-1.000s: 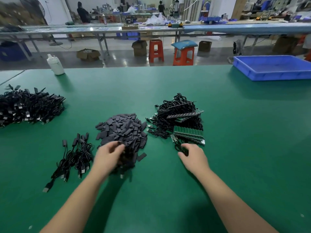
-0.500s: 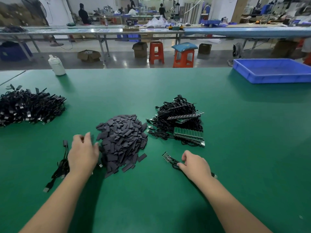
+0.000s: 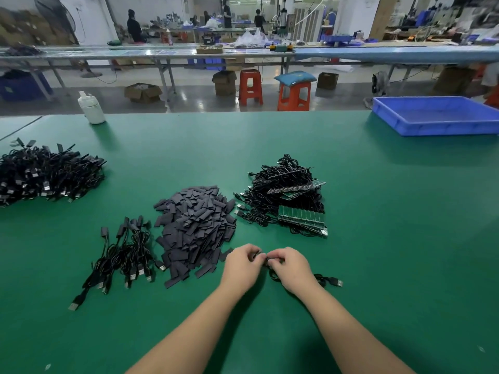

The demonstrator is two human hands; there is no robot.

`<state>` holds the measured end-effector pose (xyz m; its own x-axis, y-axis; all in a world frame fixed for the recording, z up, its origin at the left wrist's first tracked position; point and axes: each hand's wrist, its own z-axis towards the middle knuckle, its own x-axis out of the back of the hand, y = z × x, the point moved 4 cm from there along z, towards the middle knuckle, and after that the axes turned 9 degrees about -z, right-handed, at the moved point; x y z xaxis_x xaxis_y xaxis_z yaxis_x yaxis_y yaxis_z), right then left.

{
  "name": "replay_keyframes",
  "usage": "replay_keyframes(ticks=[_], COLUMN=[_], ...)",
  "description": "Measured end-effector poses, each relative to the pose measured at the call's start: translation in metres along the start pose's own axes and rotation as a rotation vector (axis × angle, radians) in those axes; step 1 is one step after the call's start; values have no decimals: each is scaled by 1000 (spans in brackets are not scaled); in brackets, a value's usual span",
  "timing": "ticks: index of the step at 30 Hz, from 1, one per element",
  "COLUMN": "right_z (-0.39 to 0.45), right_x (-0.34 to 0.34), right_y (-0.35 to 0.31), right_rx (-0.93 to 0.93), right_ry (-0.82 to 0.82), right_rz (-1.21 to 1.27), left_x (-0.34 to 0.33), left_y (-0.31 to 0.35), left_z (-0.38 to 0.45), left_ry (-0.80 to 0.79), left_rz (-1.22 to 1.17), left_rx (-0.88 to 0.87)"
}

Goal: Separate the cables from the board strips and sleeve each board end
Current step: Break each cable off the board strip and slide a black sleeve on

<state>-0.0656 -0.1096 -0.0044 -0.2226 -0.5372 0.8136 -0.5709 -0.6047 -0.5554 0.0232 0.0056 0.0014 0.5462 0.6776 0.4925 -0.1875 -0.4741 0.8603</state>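
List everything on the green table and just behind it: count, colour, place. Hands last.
sleeve pile: one heap, dark grey, centre of table
unsorted cables and board strips: one heap, black cables with green strips, right of the sleeves
small cable bunch: one loose bunch, black, left of the sleeves
large cable pile: one heap, black, far left
held cable: one, black, plug end lying right of the hands
tray: one, blue, far right corner
bottle: one, white, far left edge
stools: two, orange, on the floor behind the table
left hand: pinches a small dark piece, front centre
right hand: grips the cable's end against the left
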Motion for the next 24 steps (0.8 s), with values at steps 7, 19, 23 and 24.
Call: replay_keyframes(ticks=[7,19,23,24], right_z=[-4,-10,-9,-9], right_x=[18,36,39,39], right_y=[-1,-16,-19,-19], right_rx=[-18,66,61,63], right_ry=[162,202,233,238], right_rz=[279,187,145,141], left_x=[4,11,13,13], left_y=[14,34,40,42], left_z=[3,1,-1,-1], left_ry=[50,63,65,62], left_rz=[-394,-292,-292,-284], left_rx=[14,-112,-137,-148])
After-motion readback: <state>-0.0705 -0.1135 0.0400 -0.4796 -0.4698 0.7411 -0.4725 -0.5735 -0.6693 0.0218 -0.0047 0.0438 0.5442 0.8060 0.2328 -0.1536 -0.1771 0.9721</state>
